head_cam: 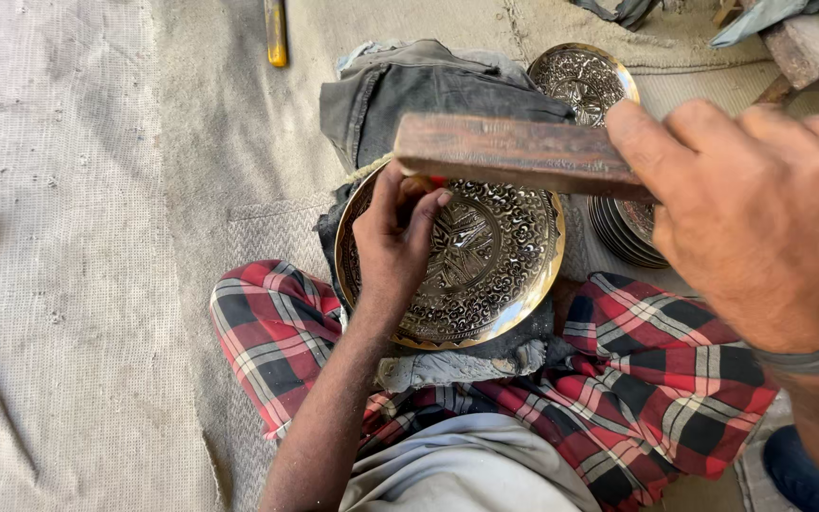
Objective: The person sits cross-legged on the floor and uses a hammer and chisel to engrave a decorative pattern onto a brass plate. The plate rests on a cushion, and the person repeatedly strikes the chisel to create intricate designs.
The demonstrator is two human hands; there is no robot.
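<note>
Brass engraved plate (pixel 485 261), on dark cloth over lap btwn red plaid legs; left hand (pixel 395 242) on its upper-left rim, fingers pinching small tool (pixel 419 183). Right hand (pixel 760 204) fisted round wooden block (pixel 514 152), raised above plate. Stack of plates (pixel 618 228) just right

Both forearms are bare, without sleeves. A dark band circles the wrist of the right hand (pixel 760 223) at right. Red, black and white checked cloth covers the legs; a pale grey garment shows at bottom centre.
</note>
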